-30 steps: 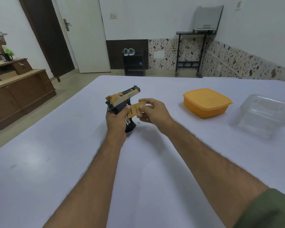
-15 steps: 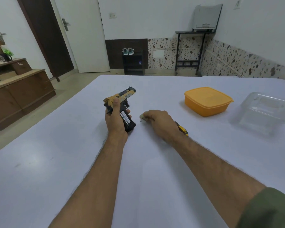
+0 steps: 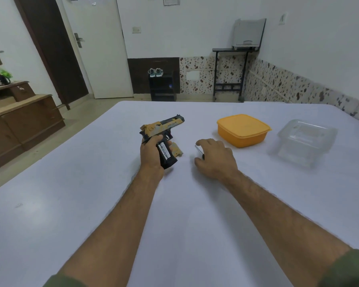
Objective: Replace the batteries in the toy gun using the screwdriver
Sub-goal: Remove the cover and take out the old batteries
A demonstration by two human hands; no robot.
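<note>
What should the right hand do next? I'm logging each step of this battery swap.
Probably reach across and pull the exposed battery out of the grip. The left hand holds the toy gun with its compartment open, the cover lies on the table, and the right hand rests over the screwdriver, seemingly just set down.

Counter (image 3: 91, 193): gun (image 3: 163, 129) left-centre; cover (image 3: 177, 150) just right of it; screwdriver (image 3: 199, 151) further right; tub (image 3: 243, 130) behind-right; clear box (image 3: 307, 139) far right.

Single head view, wide-angle, looks forward and down across table (image 3: 195, 224), near hands.
</note>
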